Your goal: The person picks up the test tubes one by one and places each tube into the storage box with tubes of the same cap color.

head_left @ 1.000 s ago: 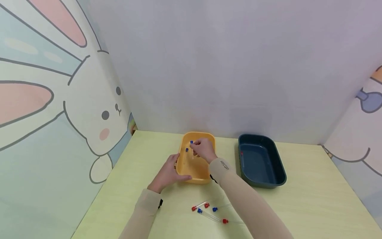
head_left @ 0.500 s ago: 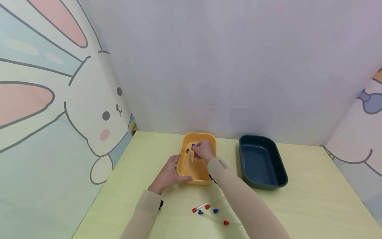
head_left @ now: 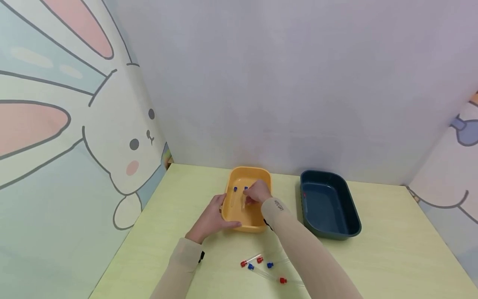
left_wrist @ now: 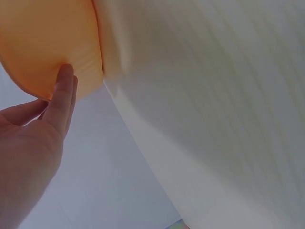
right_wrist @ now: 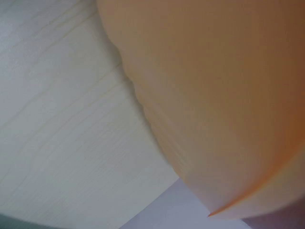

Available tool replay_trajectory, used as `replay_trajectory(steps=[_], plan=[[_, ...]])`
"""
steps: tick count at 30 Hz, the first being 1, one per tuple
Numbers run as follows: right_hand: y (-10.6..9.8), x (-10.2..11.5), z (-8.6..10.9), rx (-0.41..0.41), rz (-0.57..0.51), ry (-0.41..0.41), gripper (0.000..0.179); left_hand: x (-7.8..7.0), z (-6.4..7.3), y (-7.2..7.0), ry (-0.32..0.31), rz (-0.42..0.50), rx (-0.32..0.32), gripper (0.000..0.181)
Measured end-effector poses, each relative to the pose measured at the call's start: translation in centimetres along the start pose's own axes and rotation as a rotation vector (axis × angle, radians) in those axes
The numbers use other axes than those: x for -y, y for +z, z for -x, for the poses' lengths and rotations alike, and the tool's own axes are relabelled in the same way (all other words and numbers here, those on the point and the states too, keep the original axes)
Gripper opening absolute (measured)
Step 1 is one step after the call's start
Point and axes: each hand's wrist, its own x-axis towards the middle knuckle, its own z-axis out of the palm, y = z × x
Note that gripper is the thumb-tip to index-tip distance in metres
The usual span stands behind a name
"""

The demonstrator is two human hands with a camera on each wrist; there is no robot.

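Note:
On the table stands a yellow tray (head_left: 232, 222). My left hand (head_left: 212, 219) rests at its near left corner, the thumb along the near rim. In the left wrist view the straight fingers (left_wrist: 61, 98) press on the tray's outer wall. Inside the tray, my right hand (head_left: 258, 192) pinches a blue-capped test tube (head_left: 244, 202); its fingertips are partly hidden. Left of that lies another blue-capped test tube (head_left: 232, 200). The right wrist view shows mostly the tray's wall (right_wrist: 205, 95), without the fingertips.
A dark blue tray (head_left: 328, 234) stands to the right, with a red cap (head_left: 304, 194) by its left wall. Several red- and blue-capped test tubes (head_left: 263, 273) lie on the table in front, some partly behind the right sleeve (head_left: 298, 245). A pale wall rises behind.
My right hand has shifted slightly right and nearer inside the yellow tray, and the test tube with it. The left hand stays at the tray's corner.

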Motion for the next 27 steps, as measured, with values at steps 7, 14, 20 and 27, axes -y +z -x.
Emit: replay_trajectory(steps=[7, 14, 20, 27], plan=[[0.1, -0.2, -0.5, 0.008, -0.042, 0.025, 0.018, 0.0, 0.0, -0.1, -0.006, 0.021, 0.004, 0.109], [0.5, -0.6, -1.0, 0.024, -0.034, 0.031, 0.021, -0.1, 0.1, -0.1, 0.001, 0.006, 0.009, 0.108], [0.6, -0.6, -1.4, 0.023, -0.117, 0.027, 0.018, -0.3, 0.0, -0.1, -0.003, -0.001, 0.007, 0.108], [0.5, -1.1, -1.5, 0.055, -0.188, -0.021, 0.025, -0.2, 0.0, 0.0, -0.007, -0.016, 0.003, 0.109]])
